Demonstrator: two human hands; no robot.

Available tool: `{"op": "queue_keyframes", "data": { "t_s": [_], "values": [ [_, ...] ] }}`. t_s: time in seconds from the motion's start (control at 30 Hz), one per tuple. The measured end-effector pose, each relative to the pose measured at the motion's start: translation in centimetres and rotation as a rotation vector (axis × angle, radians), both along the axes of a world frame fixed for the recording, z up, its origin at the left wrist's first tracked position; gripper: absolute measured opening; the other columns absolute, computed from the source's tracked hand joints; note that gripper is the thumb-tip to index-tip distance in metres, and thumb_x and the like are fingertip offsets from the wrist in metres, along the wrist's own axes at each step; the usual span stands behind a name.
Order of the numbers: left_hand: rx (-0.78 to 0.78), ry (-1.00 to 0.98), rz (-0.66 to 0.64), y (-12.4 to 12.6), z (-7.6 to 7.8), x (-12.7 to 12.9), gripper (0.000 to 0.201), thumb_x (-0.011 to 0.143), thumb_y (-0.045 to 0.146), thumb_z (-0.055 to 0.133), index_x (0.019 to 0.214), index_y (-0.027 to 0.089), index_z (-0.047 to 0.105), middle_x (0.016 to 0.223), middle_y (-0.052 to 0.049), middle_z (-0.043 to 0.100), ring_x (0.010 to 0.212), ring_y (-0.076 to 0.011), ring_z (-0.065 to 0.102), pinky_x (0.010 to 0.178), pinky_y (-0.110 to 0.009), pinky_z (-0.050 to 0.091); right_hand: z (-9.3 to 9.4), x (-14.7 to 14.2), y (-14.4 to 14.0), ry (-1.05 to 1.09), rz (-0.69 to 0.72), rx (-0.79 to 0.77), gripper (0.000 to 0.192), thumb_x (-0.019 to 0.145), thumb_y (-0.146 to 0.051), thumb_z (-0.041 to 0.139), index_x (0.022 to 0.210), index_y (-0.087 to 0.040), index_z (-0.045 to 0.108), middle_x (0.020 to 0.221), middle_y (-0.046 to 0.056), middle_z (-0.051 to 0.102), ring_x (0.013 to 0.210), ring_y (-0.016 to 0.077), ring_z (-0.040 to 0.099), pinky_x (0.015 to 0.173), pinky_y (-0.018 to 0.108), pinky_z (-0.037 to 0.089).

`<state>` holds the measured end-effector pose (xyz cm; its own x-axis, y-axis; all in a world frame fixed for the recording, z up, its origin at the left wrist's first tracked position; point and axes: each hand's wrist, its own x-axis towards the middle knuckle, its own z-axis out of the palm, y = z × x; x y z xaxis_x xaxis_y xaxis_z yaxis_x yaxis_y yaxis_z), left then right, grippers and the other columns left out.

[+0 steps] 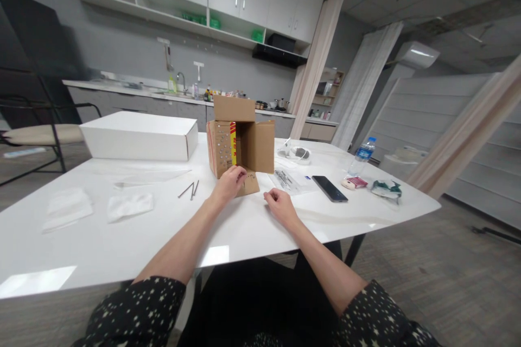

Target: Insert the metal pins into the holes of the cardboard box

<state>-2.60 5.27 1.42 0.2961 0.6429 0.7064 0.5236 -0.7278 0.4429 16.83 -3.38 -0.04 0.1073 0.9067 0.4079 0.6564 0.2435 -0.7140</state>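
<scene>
A cardboard box (264,146) lies on its side with its opening toward me and its flaps spread. The left flap (223,143) carries many small shiny spots, too small to name for certain. My left hand (231,183) is closed, fingers pinched together over the lower flap (250,187); whatever is between them is hidden. Small dark marks show on that flap beside the fingertips. To the right, my right hand (280,205) rests on the table with fingers curled in, apart from the box. Several long nails (192,191) lie left of my left hand.
Behind on the left stands a white box (138,135). Two white pouches (130,207) lie at left. A clear bag of metal pieces (288,180), a phone (329,188), a pink pack (354,183), a water bottle (363,156) and a green-and-clear item (386,190) are on the right.
</scene>
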Motion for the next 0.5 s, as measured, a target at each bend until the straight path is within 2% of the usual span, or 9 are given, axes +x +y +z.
{"op": "queue_keyframes", "data": {
  "t_s": [0.3,0.5],
  "values": [
    [0.049,0.076,-0.016,-0.03,-0.46,0.51,0.016,0.093,0.027,0.048,0.093,0.021,0.063,0.095,-0.004,0.061,0.089,-0.0157,0.062,0.084,-0.029,0.051,0.18,0.02,-0.05,0.004,0.008,0.0,0.028,0.082,-0.038,0.051,0.062,-0.019,0.055,0.061,0.0,0.059,0.062,0.0156,0.051,0.061,0.027,0.036],
    [0.057,0.138,-0.007,-0.04,-0.48,0.75,0.014,0.092,0.024,0.05,0.093,0.021,0.064,0.093,-0.004,0.061,0.085,-0.0137,0.063,0.082,-0.027,0.052,0.0,0.0,0.06,0.013,0.009,0.016,0.028,0.082,-0.037,0.051,0.063,-0.019,0.058,0.061,0.0,0.06,0.061,0.0156,0.052,0.06,0.027,0.037]
  ]
}}
